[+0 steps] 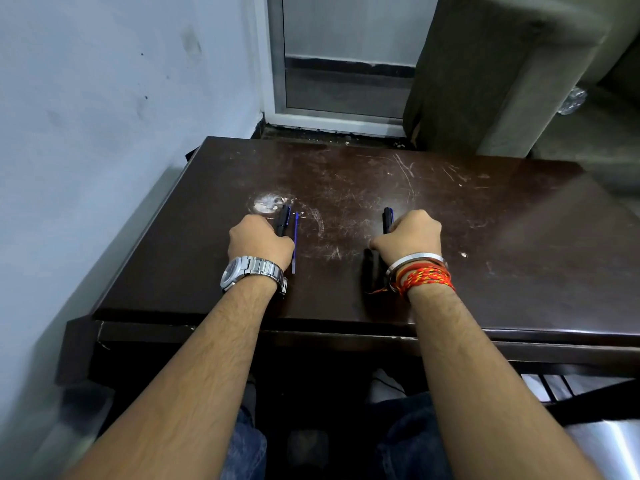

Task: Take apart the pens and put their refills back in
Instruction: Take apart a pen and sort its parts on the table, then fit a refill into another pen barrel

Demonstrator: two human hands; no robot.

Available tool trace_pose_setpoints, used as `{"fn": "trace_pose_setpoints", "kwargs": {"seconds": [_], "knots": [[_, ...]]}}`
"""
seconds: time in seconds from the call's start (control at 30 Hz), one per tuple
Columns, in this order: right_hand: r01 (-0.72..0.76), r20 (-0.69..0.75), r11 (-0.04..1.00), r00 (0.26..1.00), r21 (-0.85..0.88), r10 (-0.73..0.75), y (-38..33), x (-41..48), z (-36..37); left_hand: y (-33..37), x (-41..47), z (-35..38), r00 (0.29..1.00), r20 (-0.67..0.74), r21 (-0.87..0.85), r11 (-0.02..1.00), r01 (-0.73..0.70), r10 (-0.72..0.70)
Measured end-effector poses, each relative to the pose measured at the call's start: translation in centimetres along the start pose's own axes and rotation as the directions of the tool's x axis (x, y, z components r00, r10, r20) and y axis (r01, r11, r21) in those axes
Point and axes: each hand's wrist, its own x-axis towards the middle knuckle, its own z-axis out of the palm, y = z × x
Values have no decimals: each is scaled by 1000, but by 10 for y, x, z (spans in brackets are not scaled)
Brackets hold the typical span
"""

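My left hand is closed over a black pen whose far end sticks out past the knuckles, resting on the dark wooden table. A thin blue refill lies loose on the table just right of that hand. My right hand is curled around a second black pen, its tip pointing away from me. A black pen part lies on the table beside my right wrist, partly hidden by it.
A white wall runs along the table's left side. Behind the table are a metal-framed glass door and a grey-green upholstered piece. A pale worn patch marks the tabletop ahead of my left hand.
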Motion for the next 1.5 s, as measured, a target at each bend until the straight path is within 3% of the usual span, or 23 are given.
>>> {"fn": "trace_pose_setpoints", "kwargs": {"seconds": [0.6,0.7,0.83,0.93,1.07,1.23,1.5], "knots": [[159,41,987,986,12,-159,-5,-5,5,1,0,1,1000,6,66,998,-16,16],[216,44,973,975,77,-220,-6,-9,8,3,-2,1,1000,-9,77,997,-29,30],[196,61,915,971,351,-232,-16,-17,18,13,-13,3,984,-72,-98,981,-169,162],[70,182,756,952,651,-245,-30,-23,27,21,-25,4,935,-30,-281,895,-346,353],[175,78,673,941,718,-329,-36,-27,32,23,-35,5,830,-26,-370,766,-526,557],[241,46,680,926,692,-374,-36,-29,32,24,-28,4,892,-213,-496,743,-450,398],[286,118,673,865,682,-487,-53,-44,38,27,-25,3,925,-47,-727,622,-291,378]]}}
